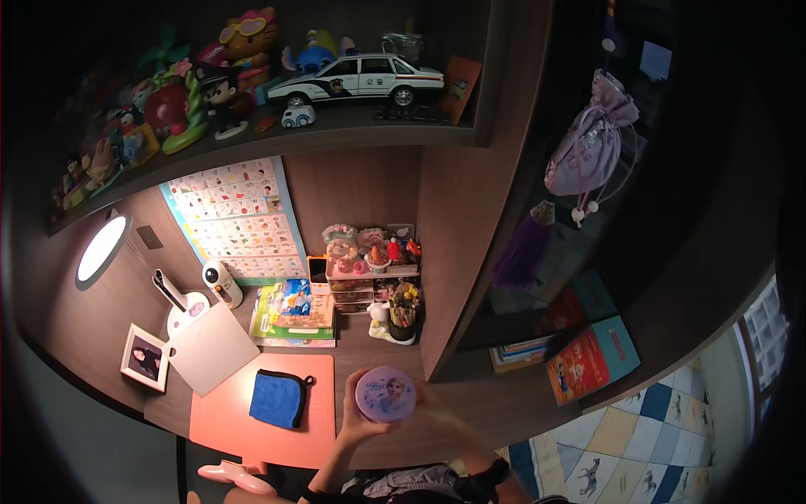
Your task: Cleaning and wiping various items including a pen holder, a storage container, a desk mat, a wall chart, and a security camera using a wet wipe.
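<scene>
A round purple container with a cartoon figure on its lid [386,394] is in my left hand [356,412], whose fingers wrap its left and lower sides. My right hand [434,406] is blurred at the container's right side; whether it touches the container I cannot tell. To the left, a folded blue cloth with black edging and a loop [277,399] lies on a coral desk mat [220,416].
A lit desk lamp [104,252], a framed photo [145,358] and a pale board [213,349] stand at the left. Books [296,315], a pink organizer [352,283] and a pen holder [402,318] line the back. The toy shelf's edge [378,137] overhangs the desk.
</scene>
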The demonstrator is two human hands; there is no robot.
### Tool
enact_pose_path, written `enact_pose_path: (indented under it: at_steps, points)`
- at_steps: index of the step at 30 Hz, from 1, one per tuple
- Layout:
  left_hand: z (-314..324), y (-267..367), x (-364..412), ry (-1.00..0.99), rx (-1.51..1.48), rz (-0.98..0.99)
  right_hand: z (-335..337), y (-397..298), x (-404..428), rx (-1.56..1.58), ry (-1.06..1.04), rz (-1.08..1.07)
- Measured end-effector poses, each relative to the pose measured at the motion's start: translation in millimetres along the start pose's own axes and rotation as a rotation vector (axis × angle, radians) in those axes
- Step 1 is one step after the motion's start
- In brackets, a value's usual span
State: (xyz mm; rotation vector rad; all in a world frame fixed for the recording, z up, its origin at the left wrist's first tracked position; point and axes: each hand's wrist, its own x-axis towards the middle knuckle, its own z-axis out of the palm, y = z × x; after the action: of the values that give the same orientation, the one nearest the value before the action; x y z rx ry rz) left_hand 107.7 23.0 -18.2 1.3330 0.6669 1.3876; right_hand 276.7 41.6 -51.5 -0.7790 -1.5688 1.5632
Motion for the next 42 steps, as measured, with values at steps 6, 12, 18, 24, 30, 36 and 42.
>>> enact_pose_path:
  at_steps: [6, 12, 18, 24, 30, 36, 42]
  points:
    - [-5, 7, -15, 0.187, 0.022, 0.039, 39, -4, 3, 0.836, 0.205, 0.212]
    - [-14, 13, -36, 0.326, 0.082, 0.048, 42, 10, 24, 1.146, -0.162, 0.376]
    - [-11, 13, -61, 0.477, 0.204, 0.093, 62, -12, 25, 0.917, 0.025, 0.485]
    - [5, 17, -80, 0.557, 0.267, 0.153, 47, -18, 39, 0.34, 0.153, 0.05]
    - [8, 3, -94, 0.62, 0.41, 0.031, 55, -10, 27, -0.409, -0.233, -0.444]
    - [11, 9, -90, 0.573, 0.45, -0.07, 61, -31, 14, -0.397, -0.569, -0.598]
    - [-4, -8, -92, 0.657, 0.743, 0.001, 64, -20, 18, -0.468, -0.392, -0.625]
